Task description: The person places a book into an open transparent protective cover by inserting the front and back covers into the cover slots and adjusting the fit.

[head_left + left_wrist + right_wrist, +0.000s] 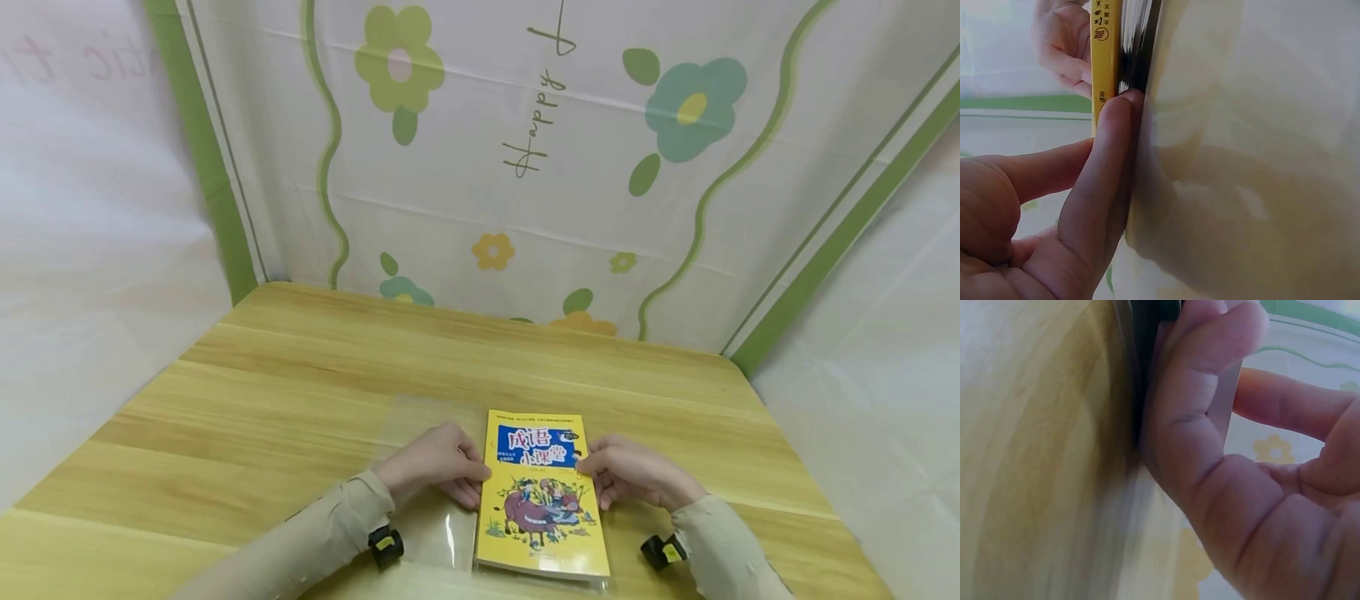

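Observation:
A paperback book (536,542) with a yellow cover, a blue title panel and a drawing of a purple ox lies face up near the table's front. On its left edge my left hand (442,467) grips it, thumb at the cover's edge. My right hand (630,471) holds the opposite edge, with its thumb on top and fingers curled at the side. Beneath the book and out to its left spreads a clear plastic sheet (435,537). The left wrist view shows the yellow spine (1104,62) between fingers and thumb. In the right wrist view, bent fingers (1188,425) hide much of the book's edge.
The wooden table (262,400) extends behind and to both sides of the book. A white curtain (465,167) printed with flowers hangs along its back edge. Black wrist cameras (385,546) sit on both sleeves.

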The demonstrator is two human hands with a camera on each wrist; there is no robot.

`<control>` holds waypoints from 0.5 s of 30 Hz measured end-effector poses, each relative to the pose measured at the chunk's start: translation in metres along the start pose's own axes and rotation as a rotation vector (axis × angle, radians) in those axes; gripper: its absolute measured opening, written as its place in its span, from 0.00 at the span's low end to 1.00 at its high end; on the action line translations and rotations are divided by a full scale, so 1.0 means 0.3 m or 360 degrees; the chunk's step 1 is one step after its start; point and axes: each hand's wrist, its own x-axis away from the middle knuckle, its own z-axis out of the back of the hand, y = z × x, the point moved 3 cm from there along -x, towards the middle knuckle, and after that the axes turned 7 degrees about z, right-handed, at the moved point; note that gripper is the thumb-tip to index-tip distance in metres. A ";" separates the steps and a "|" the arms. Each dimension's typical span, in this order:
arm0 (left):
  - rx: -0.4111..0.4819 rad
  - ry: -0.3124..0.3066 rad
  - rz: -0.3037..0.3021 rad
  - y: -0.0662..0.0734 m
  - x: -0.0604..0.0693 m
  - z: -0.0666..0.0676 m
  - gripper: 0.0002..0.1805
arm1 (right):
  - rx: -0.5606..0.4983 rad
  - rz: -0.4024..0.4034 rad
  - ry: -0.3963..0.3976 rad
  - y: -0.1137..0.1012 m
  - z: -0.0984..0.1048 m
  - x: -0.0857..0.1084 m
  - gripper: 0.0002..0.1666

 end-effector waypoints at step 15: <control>-0.0061 0.0046 -0.0042 0.014 0.021 0.002 0.06 | 0.0039 0.0015 0.0023 -0.005 -0.006 0.001 0.09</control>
